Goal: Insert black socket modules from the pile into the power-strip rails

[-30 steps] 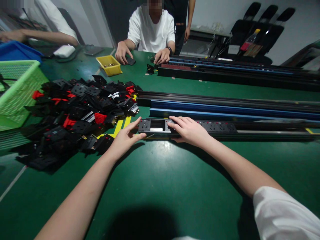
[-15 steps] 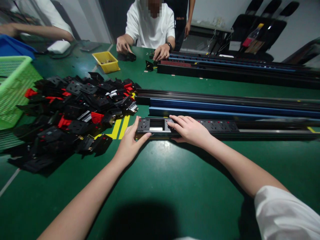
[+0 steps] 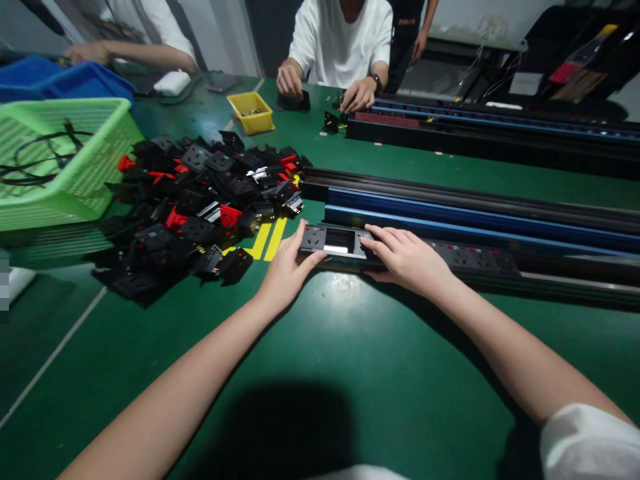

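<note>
On my worktop point(image 3: 400, 387), the socket strip point(image 3: 475, 260) runs from centre to the frame's right edge, rails point(image 3: 450, 219) behind, module pile point(image 3: 193, 198) left, basket point(image 3: 95, 190) upper left.

Green perforated basket point(image 3: 83, 193) at left, black cable point(image 3: 63, 160) inside it, blue bins point(image 3: 95, 80) at far left, white box point(image 3: 173, 82) to their right, yellow tray point(image 3: 259, 125) at far centre, bottle point(image 3: 586, 53) far right

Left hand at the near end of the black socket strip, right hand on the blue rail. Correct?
Wrong on the right hand: the head view shows it on the black socket strip too. The left hand is at its near end, as stated.
</note>
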Tool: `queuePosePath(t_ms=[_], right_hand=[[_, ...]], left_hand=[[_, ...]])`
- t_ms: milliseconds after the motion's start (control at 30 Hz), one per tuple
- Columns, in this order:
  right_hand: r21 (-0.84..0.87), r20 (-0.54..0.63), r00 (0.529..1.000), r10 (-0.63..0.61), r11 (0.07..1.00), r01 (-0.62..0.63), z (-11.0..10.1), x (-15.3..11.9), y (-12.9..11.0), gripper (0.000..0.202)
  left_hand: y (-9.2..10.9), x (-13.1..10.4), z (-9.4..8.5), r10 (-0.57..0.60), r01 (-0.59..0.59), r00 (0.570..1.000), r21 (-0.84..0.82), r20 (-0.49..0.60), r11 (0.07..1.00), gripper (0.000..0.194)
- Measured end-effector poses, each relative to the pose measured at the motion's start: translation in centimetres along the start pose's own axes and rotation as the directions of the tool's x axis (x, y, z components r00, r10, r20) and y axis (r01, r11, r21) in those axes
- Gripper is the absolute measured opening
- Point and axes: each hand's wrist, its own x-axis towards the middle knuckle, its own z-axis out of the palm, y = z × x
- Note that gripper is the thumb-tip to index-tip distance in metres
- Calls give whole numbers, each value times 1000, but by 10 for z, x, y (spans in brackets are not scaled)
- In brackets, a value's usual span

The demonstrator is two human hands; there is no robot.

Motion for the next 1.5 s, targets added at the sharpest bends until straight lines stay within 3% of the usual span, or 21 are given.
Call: queuePosePath(t_ms=[233,400,567,700,833,967,1067,1167,1500], right_hand=[[14,-35,999,-38,999,38,3,-1,3,57],[62,-47,999,-22,998,25,5,-1,4,61],[53,-31,999,-17,998,19,5,0,3,61],[34,-26,1000,-18,999,19,5,0,3,61],[69,-40,999,-16,997,18,6,-1,4,63],[60,-44,999,-20,998,23,6,0,4,63],[29,-36,999,-27,999,28,4,0,3,61],[-5,-25,999,-27,1000,26,3,1,2,60],[-11,-17,1000,-19,1000,19,1,1,1,60]], left_hand=[[-1,1,1,14,-14,1000,19,-8,1000,84],[1,1,3,89,-91,995,52,45,994,66],[2,2,2,118,-118,993,61,9,991,60],[0,3,4,24,-29,999,-150,-32,988,59],[-4,6,8,-71,58,997,-443,-13,895,50],[-5,8,8,-101,80,995,-491,-18,867,48],[0,5,6,-53,56,998,-428,19,902,36],[7,0,4,19,-5,999,-264,49,964,27],[11,0,2,202,-210,967,33,154,977,54]])
